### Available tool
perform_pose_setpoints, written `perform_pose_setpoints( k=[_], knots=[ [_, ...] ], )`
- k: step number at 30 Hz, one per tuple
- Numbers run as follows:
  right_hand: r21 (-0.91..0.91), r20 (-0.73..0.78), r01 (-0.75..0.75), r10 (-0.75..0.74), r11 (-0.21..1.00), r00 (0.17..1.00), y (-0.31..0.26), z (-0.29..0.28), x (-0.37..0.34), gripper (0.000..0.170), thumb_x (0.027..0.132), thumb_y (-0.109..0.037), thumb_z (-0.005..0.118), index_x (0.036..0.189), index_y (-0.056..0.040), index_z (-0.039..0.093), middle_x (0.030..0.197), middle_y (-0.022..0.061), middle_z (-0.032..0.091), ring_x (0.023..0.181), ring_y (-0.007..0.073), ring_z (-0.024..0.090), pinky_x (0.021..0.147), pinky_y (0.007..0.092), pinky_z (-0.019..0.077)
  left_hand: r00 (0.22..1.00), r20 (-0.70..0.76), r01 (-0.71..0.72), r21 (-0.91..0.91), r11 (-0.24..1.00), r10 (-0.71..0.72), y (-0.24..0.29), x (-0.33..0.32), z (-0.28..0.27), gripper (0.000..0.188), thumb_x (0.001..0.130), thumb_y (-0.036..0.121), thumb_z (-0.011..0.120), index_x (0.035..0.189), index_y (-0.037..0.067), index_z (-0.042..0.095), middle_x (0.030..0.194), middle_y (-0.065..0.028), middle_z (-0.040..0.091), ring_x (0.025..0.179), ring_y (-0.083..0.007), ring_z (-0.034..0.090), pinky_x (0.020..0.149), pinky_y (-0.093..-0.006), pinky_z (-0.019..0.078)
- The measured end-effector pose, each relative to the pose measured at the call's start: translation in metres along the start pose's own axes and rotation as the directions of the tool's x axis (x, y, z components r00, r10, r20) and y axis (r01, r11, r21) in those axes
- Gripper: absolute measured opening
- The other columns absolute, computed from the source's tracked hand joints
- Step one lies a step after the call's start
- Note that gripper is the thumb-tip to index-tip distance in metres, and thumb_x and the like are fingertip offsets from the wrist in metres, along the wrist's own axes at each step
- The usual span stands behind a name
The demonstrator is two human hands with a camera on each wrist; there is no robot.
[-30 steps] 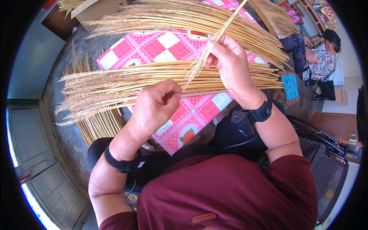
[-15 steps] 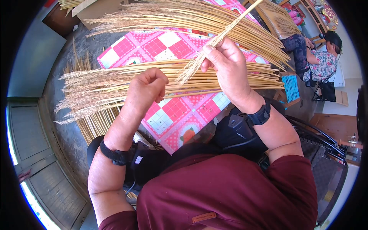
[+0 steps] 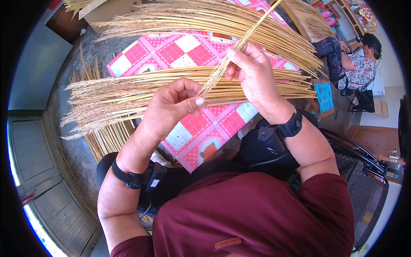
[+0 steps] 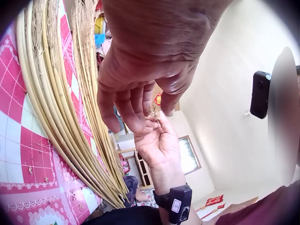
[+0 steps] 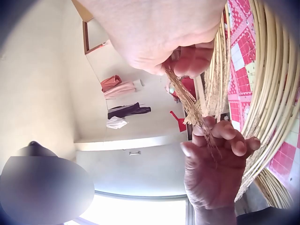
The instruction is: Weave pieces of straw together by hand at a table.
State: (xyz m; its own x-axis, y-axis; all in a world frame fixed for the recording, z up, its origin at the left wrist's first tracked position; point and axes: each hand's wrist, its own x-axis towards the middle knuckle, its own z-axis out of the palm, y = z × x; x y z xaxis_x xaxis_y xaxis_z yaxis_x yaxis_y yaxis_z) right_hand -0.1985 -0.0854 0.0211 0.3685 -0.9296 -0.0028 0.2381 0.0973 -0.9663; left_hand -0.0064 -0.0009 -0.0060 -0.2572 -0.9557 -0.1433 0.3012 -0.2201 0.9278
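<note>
My right hand [image 3: 257, 79] pinches a single dried grass stalk [image 3: 256, 28] between thumb and fingers, near the base of its feathery head. From there the bare stem runs up and away, while the plume [image 5: 184, 95] slants down toward my left hand [image 3: 173, 105]. That left hand's thumb stands apart from its loosely bent fingers [image 5: 228, 130]; the plume's wispy tip overlaps the fingers and palm in the right wrist view. Below both hands lies a bundle of similar stalks [image 3: 274, 88], plumes to the left.
A second stalk bundle [image 3: 205, 21] lies across the far side of the pink checked tablecloth [image 3: 209, 154]. More stalks [image 3: 113, 139] stand low at the left. At the right are a blue woven stool [image 3: 324, 97] and a seated person [image 3: 359, 70]. A cardboard box [image 3: 111, 15] sits far left.
My left hand drew left off the plume with bent fingers, then came back to its tip with the thumb spread. The right hand kept its pinch on the grass stalk, shifting slightly.
</note>
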Motion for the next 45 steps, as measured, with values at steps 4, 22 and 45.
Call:
perform_pose_setpoints(
  k=[4,22,45],
  knots=[
    [-0.009,-0.001,-0.04,0.04,0.999,0.999,0.004,0.004,0.0,0.008,0.091,-0.013,0.058,0.092,-0.0054,0.057,0.077,0.0014,0.057,0.063,0.01,0.054,0.057,0.025,0.0451,0.999,0.013,0.04,0.07,0.997,-0.041,-0.001,-0.001,-0.004,0.009,0.09,0.005,0.055,0.097,0.0,0.058,0.078,-0.0068,0.063,0.068,-0.0114,0.058,0.063,-0.0232,0.0481],
    [0.025,0.03,-0.243,0.242,0.97,0.97,0.006,0.014,0.0,0.016,0.09,-0.019,0.06,0.092,-0.0039,0.056,0.075,0.0046,0.059,0.061,0.0106,0.057,0.05,0.0219,0.0453,1.0,0.002,-0.019,-0.083,0.996,0.019,-0.003,-0.006,-0.006,0.003,0.091,0.005,0.054,0.092,0.002,0.055,0.075,-0.0065,0.061,0.068,-0.012,0.057,0.065,-0.0246,0.0465],
    [-0.079,0.221,-0.605,0.605,0.793,0.765,0.029,0.011,-0.013,0.017,0.087,-0.021,0.063,0.088,-0.0041,0.06,0.073,0.005,0.062,0.052,0.0089,0.056,0.044,0.0218,0.0448,0.994,-0.101,0.063,0.149,0.987,-0.048,-0.006,0.0,-0.011,0.007,0.092,0.003,0.05,0.092,0.001,0.056,0.073,-0.0049,0.059,0.065,-0.0104,0.054,0.059,-0.0222,0.0449]
  ],
)
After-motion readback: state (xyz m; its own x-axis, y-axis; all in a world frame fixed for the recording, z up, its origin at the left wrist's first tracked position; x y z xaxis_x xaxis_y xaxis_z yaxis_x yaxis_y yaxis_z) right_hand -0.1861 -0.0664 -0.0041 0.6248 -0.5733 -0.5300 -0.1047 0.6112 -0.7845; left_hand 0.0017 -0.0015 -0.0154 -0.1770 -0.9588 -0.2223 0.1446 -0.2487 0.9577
